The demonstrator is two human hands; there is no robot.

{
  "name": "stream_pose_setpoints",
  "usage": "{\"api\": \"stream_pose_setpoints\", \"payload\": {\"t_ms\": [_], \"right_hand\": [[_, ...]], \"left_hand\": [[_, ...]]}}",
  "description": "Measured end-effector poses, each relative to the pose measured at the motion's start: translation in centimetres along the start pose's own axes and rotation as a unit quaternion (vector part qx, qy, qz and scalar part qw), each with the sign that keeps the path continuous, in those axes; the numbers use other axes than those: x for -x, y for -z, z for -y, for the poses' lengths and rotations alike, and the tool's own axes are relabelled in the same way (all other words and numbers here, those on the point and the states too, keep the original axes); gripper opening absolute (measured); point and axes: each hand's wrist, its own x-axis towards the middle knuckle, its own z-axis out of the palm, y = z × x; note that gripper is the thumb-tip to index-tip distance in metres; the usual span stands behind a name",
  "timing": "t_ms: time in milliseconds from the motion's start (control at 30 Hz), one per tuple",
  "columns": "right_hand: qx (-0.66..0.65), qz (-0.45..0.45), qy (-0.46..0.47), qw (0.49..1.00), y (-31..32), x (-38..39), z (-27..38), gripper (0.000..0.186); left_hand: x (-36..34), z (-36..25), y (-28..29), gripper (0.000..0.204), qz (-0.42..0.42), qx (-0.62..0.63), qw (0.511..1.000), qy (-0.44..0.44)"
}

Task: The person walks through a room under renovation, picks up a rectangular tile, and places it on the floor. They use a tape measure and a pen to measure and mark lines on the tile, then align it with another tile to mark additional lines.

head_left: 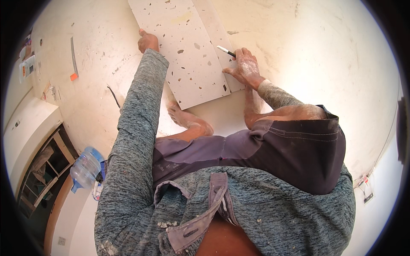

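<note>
A pale speckled terrazzo tile [192, 55] lies at a slant in front of me, over a second, similar tile [216, 26] that shows along its right side. My left hand [148, 42] is closed at the upper tile's left edge, with most of its fingers hidden. In my right hand [245, 68] is a marker pen [226, 51] with a white end and a dark end. That hand rests by the tiles' right side, its thumb reaching toward the upper tile's edge. My bare feet are close to the tiles' near end.
Dusty pale floor [294, 55] spreads around the tiles. To the left lie a thin strip with an orange end [74, 64] and a dark thin piece [113, 96]. A clear blue water bottle [86, 168] is at lower left, and a cable outlet [366, 187] at right.
</note>
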Motion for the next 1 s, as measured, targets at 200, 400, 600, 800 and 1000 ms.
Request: {"api": "stream_pose_setpoints", "payload": {"t_ms": [200,400,600,800,1000], "right_hand": [[0.008,0.007,0.017,1.0,0.2,-0.3,1.0,0.059],[0.009,0.006,0.022,1.0,0.2,-0.4,1.1,0.063],[0.014,0.009,0.01,1.0,0.2,-0.4,1.0,0.062],[0.022,0.026,-0.003,0.999,0.4,-0.6,1.4,0.062],[0.021,0.05,-0.032,0.998,1.0,-0.6,1.9,0.056]], "left_hand": [[0.7,-0.2,1.7,0.086,-0.03,0.004,1.0,0.006],[-0.6,0.1,1.4,0.086,-0.029,0.005,0.999,0.021],[0.0,0.2,1.3,0.087,-0.011,-0.008,1.0,-0.014],[0.1,0.1,1.4,0.086,-0.023,0.015,1.0,0.006],[1.6,-0.5,1.9,0.084,-0.005,0.008,1.0,0.005]]}}
